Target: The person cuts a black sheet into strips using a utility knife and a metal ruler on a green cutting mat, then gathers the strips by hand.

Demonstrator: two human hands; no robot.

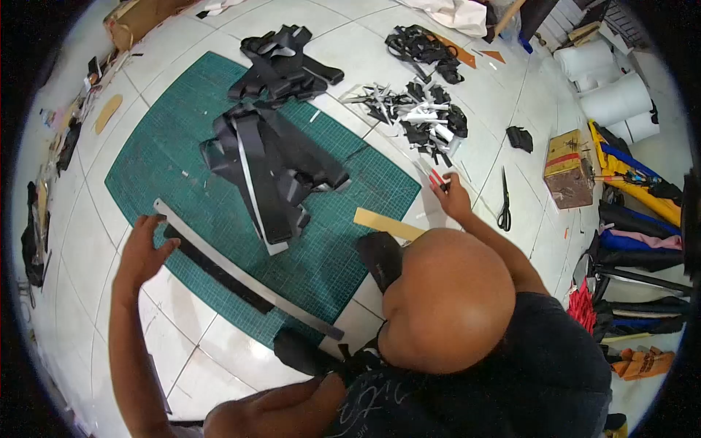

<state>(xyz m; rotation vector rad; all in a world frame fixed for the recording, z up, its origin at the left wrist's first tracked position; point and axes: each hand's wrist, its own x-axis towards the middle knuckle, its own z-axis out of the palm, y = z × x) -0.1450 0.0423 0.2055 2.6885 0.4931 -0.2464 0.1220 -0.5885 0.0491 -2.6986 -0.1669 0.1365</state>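
Observation:
My left hand (146,250) is at the far left end of a long metal ruler (252,274), thumb and fingers apart and touching the ruler and a black strip (219,269). The strip lies along the ruler's near side on a green cutting mat (161,146). My right hand (454,198) is off the mat's right edge, fingers closed round a slim red tool (437,178) whose kind I cannot make out. A pile of dark strips (274,164) lies mid-mat, with a pale strip (250,179) across it.
Another dark strip bundle (281,62) overlaps the mat's far edge. Black and white scraps (420,117) and black straps (423,50) lie beyond. Scissors (504,201) rest right of my right hand, near a worn box (568,169). A yellowish strip (387,223) lies nearer.

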